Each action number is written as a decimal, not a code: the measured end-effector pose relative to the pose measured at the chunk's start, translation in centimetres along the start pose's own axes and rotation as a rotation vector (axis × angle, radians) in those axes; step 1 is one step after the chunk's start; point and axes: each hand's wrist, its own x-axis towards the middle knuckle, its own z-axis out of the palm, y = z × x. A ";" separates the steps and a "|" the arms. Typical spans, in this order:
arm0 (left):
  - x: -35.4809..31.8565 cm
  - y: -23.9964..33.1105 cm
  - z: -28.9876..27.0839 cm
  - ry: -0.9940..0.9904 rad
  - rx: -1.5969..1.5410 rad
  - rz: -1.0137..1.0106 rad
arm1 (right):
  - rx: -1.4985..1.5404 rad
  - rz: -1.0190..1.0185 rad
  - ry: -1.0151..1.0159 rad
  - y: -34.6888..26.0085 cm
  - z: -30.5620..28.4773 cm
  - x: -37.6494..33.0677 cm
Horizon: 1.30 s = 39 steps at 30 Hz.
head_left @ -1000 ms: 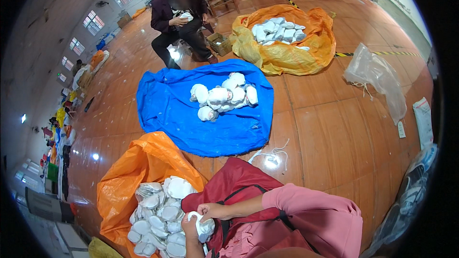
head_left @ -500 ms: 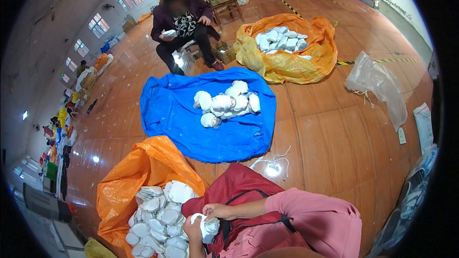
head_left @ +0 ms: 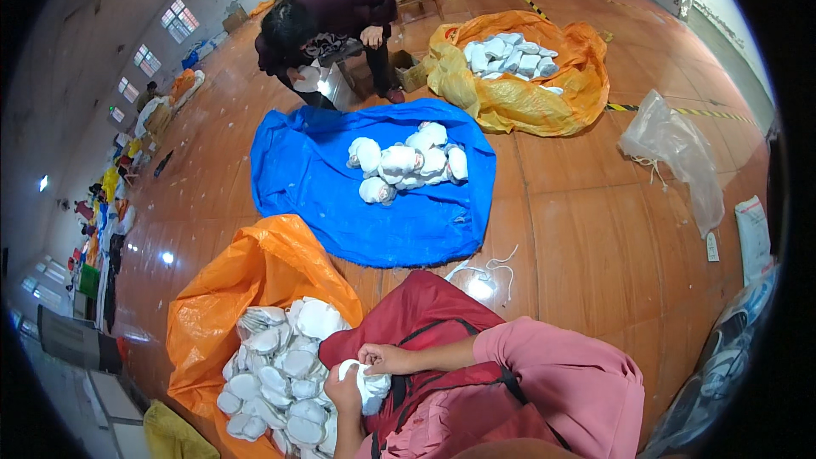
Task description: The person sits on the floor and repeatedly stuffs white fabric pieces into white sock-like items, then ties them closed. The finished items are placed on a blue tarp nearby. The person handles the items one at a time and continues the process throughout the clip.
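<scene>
Both my hands hold one white padded cup piece [head_left: 367,384] over my dark red apron [head_left: 425,331]. My left hand [head_left: 344,391] grips it from below and my right hand [head_left: 384,359] pinches its top edge. Just to my left an open orange bag [head_left: 246,280] is full of several similar white pieces [head_left: 280,374]. Ahead on the floor a blue sheet [head_left: 340,204] carries a small heap of white bundled pieces [head_left: 404,163].
A seated person [head_left: 327,25] bends over work beyond the blue sheet. A second orange bag [head_left: 544,93] with white pieces lies far right. A clear plastic bag [head_left: 676,153] and white strings [head_left: 489,268] lie on the brown tiled floor. Wooden stool at the back.
My hands have shifted slightly on the white piece, turning it. The person across the room has bent forward and lowered their head.
</scene>
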 end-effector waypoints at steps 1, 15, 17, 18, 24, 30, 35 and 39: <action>0.0 -0.1 -0.1 -0.001 -0.005 0.003 | 0.017 -0.006 -0.026 0.2 -0.1 0.2; 0.0 -0.8 0.6 0.056 -0.059 -0.032 | 0.169 -0.044 -0.072 1.0 0.3 1.1; 0.1 -0.6 0.5 0.046 -0.014 -0.019 | 0.144 0.002 -0.070 0.6 0.2 0.6; 0.2 -0.5 0.5 0.042 0.007 -0.012 | 0.158 0.012 -0.072 0.2 0.3 0.4; 0.5 -2.0 -0.1 0.039 -0.126 -0.076 | 0.192 0.063 -0.130 -1.8 0.1 -0.7; 0.5 -1.2 -0.2 0.048 -0.097 -0.103 | 0.243 0.090 -0.165 -1.6 0.0 -0.6; 0.5 -1.0 -0.2 0.065 -0.099 -0.116 | 0.121 0.030 -0.088 -0.3 0.5 0.0; 0.4 -0.9 0.0 0.089 -0.094 -0.139 | -0.162 0.003 0.046 0.5 0.4 0.4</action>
